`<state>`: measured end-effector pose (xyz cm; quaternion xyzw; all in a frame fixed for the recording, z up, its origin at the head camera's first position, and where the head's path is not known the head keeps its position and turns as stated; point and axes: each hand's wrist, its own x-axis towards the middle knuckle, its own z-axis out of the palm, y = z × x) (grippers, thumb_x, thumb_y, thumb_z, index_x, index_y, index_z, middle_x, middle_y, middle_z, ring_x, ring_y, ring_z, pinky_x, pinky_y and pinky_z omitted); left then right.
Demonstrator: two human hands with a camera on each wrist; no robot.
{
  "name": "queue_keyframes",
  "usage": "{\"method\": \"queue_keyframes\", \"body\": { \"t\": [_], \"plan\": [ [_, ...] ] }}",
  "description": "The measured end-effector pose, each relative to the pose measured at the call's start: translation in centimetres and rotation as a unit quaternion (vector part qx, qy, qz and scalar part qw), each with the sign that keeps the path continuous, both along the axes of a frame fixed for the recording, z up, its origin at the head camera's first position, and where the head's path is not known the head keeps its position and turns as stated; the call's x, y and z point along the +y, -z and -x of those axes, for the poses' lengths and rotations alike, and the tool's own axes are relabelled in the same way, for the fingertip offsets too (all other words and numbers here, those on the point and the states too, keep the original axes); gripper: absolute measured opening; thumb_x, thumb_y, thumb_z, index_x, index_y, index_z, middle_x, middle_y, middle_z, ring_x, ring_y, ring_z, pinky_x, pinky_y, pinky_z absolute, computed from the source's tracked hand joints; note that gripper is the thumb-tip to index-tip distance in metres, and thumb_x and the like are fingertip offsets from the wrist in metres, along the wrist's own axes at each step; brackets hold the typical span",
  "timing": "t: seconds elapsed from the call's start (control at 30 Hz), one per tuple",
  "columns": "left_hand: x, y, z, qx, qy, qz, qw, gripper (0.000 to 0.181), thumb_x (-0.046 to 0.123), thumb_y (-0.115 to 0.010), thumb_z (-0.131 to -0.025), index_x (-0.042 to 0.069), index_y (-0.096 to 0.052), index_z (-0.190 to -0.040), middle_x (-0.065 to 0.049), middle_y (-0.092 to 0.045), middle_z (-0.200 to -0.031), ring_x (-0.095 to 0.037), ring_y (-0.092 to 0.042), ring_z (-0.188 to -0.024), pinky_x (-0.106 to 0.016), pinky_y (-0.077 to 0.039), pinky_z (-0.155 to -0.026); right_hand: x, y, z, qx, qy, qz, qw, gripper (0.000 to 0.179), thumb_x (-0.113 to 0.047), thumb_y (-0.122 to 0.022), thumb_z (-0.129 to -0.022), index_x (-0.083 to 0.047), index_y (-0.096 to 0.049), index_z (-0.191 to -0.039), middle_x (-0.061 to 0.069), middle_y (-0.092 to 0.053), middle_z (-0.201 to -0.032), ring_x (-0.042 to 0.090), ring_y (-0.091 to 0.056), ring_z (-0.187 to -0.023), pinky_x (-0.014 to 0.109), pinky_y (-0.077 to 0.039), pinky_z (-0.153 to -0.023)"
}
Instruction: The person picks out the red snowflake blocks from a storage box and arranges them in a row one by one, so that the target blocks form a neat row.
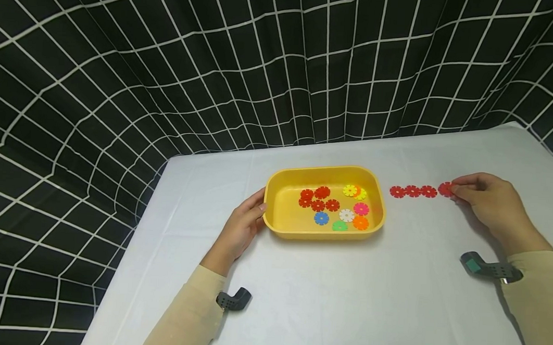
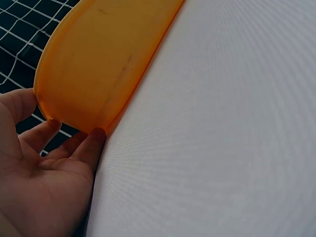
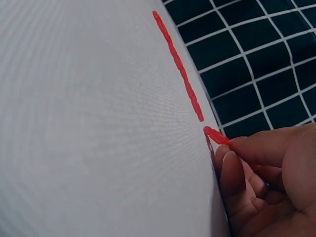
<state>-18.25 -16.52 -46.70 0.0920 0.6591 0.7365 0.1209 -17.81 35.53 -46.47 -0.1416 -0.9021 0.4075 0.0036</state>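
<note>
At frame right, the right hand pinches one red disc beside a row of three red discs on the tabletop. Mid-frame, the left hand grips one yellow tray; inside lie one blue disc, one white disc and overlapping red pieces.

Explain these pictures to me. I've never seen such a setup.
No robot here: just a person's bare left hand and right hand, with a camera on each wrist. The wide picture is from a camera on the head, looking forward and down; the close ones are from the left and right wrists.

On the white cloth stands a yellow tray with discs of several colours; to its right lies a row of three red ones. The left hand grips the tray's left end. The right hand pinches another red disc just beyond the row's right end.
</note>
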Motion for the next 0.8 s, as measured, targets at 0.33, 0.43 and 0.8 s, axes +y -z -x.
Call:
{"method": "queue_keyframes", "body": {
  "t": [0.33, 0.43, 0.8],
  "plan": [
    [0.02, 0.01, -0.05, -0.001, -0.001, -0.004, 1.0, 0.053, 0.014, -0.054, -0.114, 0.004, -0.046, -0.165, -0.006, -0.047, -0.166, -0.022, -0.044, -0.151, -0.041, -0.039, -0.122, -0.32, -0.14, 0.09, -0.01, 0.012, 0.012, 0.9998, 0.062, -0.046, -0.049, -0.114, 0.007, -0.056, -0.145, 0.035, -0.049, -0.147, 0.057, -0.039, -0.137, 0.068, -0.041, -0.101],
    [0.0, 0.04, -0.03, -0.002, -0.002, -0.005, 1.0, 0.053, 0.013, -0.054, -0.114, 0.004, -0.046, -0.165, -0.006, -0.047, -0.166, -0.021, -0.044, -0.151, -0.041, -0.039, -0.122, -0.33, -0.2, 0.06, -0.012, 0.011, 0.02, 0.9997, 0.064, -0.047, -0.047, -0.114, 0.007, -0.056, -0.146, 0.035, -0.049, -0.149, 0.057, -0.038, -0.139, 0.069, -0.04, -0.103],
    [-0.02, 0.09, 0.02, -0.002, 0.0, -0.004, 1.0, 0.052, 0.014, -0.054, -0.114, 0.005, -0.046, -0.165, -0.003, -0.047, -0.167, -0.019, -0.044, -0.151, -0.04, -0.039, -0.122, 0.19, -0.05, 0.02, 0.004, 0.01, 0.053, 0.9985, 0.065, -0.049, -0.047, -0.114, 0.007, -0.053, -0.149, 0.029, -0.055, -0.144, 0.033, -0.058, -0.114, 0.006, -0.047, -0.07]
  ]
}}
